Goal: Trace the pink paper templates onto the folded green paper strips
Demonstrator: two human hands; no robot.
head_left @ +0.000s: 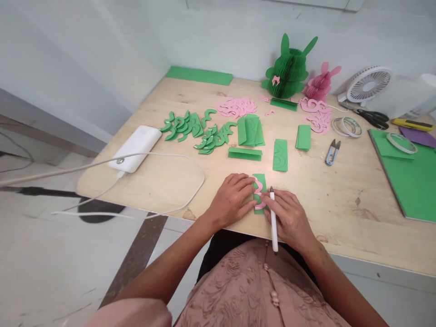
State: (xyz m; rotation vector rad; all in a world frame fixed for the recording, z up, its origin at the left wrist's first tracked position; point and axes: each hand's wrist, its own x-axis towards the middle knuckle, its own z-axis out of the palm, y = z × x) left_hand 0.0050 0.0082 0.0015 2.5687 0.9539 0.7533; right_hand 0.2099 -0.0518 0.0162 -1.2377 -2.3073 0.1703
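Note:
A wavy pink paper cutout (259, 186) lies on a small green paper slip (257, 211) near the table's front edge. My left hand (231, 200) rests flat beside it, fingers stretched out and their tips touching the left side. From the other side my right hand (290, 219) touches the cutout with its fingertips. A white pen (274, 222) is held in that hand, its dark tip pointing away from me. Just beyond stands a green slip with a drawn wavy outline (280, 156), beside a folded green strip (245, 154).
Green cutouts (211, 138) and pink cutouts (236, 107) lie in piles farther back. A power bank (135, 149) with a looping cable sits left. Rightward are thread snips (332, 152), tape rolls (351, 127), scissors (373, 117), a yellow cutter (412, 124) and a fan (369, 85). Paper rabbits (289, 72) stand behind.

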